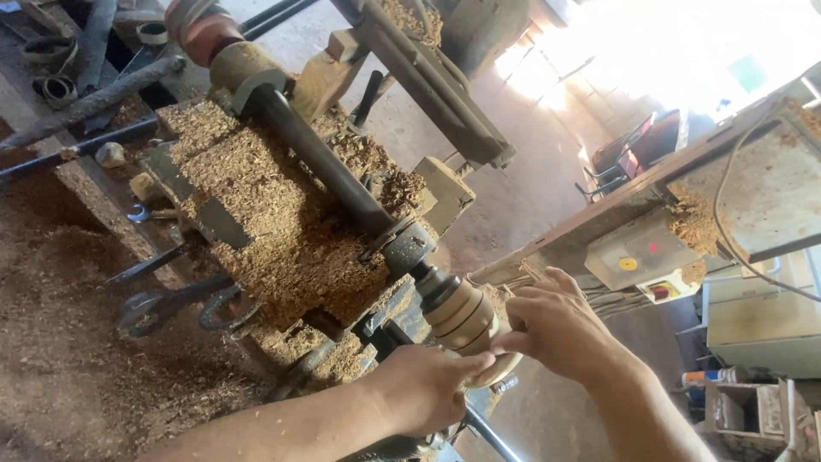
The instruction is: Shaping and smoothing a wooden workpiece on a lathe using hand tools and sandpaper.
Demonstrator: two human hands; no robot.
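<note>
A long dark turned wooden spindle (316,158) is mounted on a wood lathe, running from the upper left down to the metal end piece (409,248). At its near end sits a pale ribbed wooden piece (462,315). My left hand (428,385) reaches up from below, its fingertips on the bottom of that pale piece. My right hand (552,325) grips the same piece from the right side. Both forearms are dusted with wood chips.
Thick sawdust and shavings (256,214) cover the lathe bed. Metal tools and a wrench (162,308) lie at the left. A grey control box with buttons (637,257) is mounted at the right under a wooden bench (770,188). Bright light floods the upper right.
</note>
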